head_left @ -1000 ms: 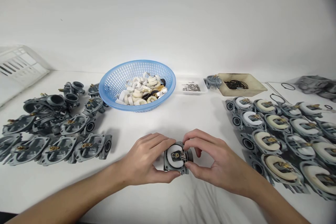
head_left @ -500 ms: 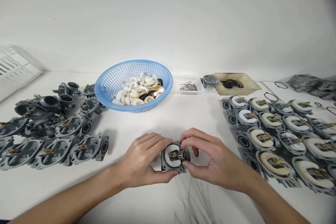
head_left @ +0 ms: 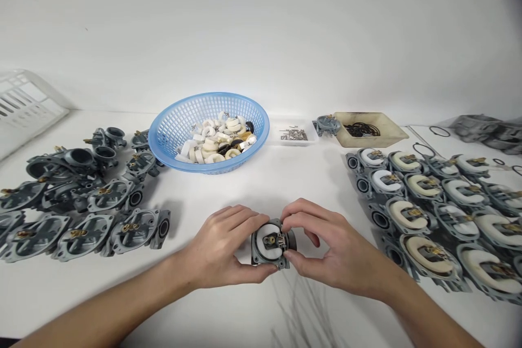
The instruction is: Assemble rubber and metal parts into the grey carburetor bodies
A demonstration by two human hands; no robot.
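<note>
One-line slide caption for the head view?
Left hand and right hand hold a grey carburetor body fitted with a white float.

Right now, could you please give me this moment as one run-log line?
left hand: holds carburetor body | right hand: fingers at its float | blue basket: loose floats | bare bodies: left | fitted bodies: right

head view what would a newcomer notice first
Dead centre, the left hand and right hand grip one grey carburetor body with a white float. Behind them sits a blue basket of white and cream floats; bare grey bodies crowd the left, float-fitted bodies line the right.
</note>
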